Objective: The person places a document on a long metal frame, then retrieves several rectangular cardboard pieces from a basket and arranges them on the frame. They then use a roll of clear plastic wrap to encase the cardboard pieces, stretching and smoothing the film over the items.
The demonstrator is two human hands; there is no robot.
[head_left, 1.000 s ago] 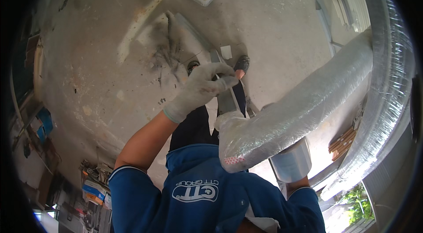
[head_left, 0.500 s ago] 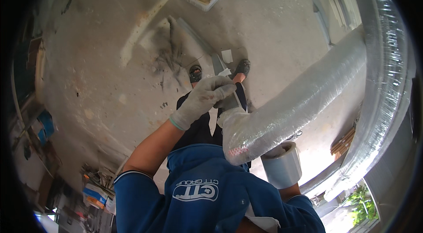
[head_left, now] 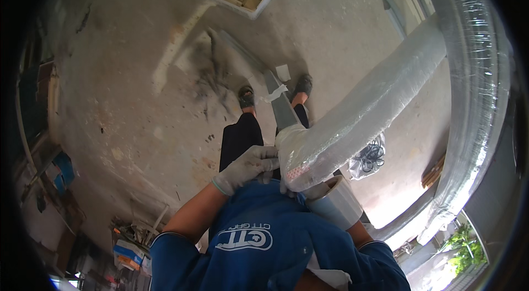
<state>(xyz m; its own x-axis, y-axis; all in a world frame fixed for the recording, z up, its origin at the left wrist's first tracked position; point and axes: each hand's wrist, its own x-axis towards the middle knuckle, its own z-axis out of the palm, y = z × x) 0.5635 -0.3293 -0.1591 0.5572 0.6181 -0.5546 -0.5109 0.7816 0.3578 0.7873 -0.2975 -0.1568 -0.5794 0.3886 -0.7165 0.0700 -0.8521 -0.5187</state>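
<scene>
A long piece wrapped in clear plastic film [head_left: 363, 104] slants from the upper right, its end near my waist. My left hand [head_left: 250, 169], in a pale grey glove, is closed beside that end, fingers bent together at its edge. Whatever it pinches is too small to make out. Only gloved fingertips of my right hand [head_left: 287, 188] show below the wrapped end; the rest is hidden. A roll of clear stretch film [head_left: 337, 203] sits along my right forearm; whether the hand grips it cannot be seen. A grey metal bar [head_left: 284, 112] runs under the wrapped end.
A white plastic basket [head_left: 254, 14] of tan blocks stands on the floor ahead. White scraps lie on the bar [head_left: 278, 93] and the floor [head_left: 282, 73]. A bag of black cord [head_left: 368, 158] is beyond the wrapped piece. More film-wrapped lengths [head_left: 479, 71] curve along the right.
My left hand has drawn back from above the bar to the wrapped end near my waist. The film roll has shifted left and nearer the wrapped end, and right-hand fingertips now show.
</scene>
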